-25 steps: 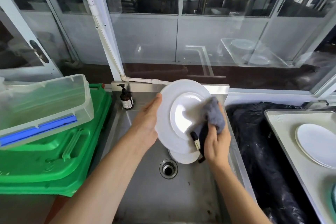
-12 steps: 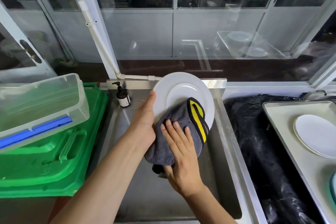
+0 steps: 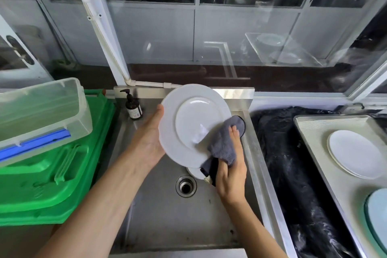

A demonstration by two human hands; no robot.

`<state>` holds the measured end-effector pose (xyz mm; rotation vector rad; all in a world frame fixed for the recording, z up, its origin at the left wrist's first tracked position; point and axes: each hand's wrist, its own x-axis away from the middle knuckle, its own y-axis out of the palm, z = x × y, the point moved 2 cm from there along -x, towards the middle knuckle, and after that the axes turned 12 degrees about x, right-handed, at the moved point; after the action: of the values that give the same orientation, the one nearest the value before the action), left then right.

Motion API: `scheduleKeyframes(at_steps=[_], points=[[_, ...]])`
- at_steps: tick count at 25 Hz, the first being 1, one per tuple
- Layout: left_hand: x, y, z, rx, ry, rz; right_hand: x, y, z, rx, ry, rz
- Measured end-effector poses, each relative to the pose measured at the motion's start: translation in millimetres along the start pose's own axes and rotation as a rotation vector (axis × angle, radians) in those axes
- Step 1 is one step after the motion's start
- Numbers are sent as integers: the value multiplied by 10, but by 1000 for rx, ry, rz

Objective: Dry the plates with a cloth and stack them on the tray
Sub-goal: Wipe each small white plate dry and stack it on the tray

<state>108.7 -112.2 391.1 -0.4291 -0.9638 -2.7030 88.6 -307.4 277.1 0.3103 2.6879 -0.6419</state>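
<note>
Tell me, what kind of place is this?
Probably a commercial kitchen's dishwashing area: a deep stainless steel sink, a large metal tray holding round white plates, and stacked green plastic crates.

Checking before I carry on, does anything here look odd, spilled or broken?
Nothing looks broken or spilled. One white plate lies in the steel sink by the drain, under the white plate being wiped.
</note>
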Motion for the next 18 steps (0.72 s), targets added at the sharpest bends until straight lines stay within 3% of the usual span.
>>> scheduleKeyframes(at_steps=[5,10,13,15,18], points=[[21,-17,-69,-85,-24,-165,-505,-118,-69,-77,84,63],[75,-21,-270,-90,-72,-60,-794,-157,-284,68,-198,-33],[98,-31,-366,-89,-83,14,-729,-145,-244,135,-260,-93],[89,-41,-428,-106,-79,78,-591,-153,-138,110,-190,-133],[51,-77,-540,-195,-80,142,-340,-254,90,10,125,-52]])
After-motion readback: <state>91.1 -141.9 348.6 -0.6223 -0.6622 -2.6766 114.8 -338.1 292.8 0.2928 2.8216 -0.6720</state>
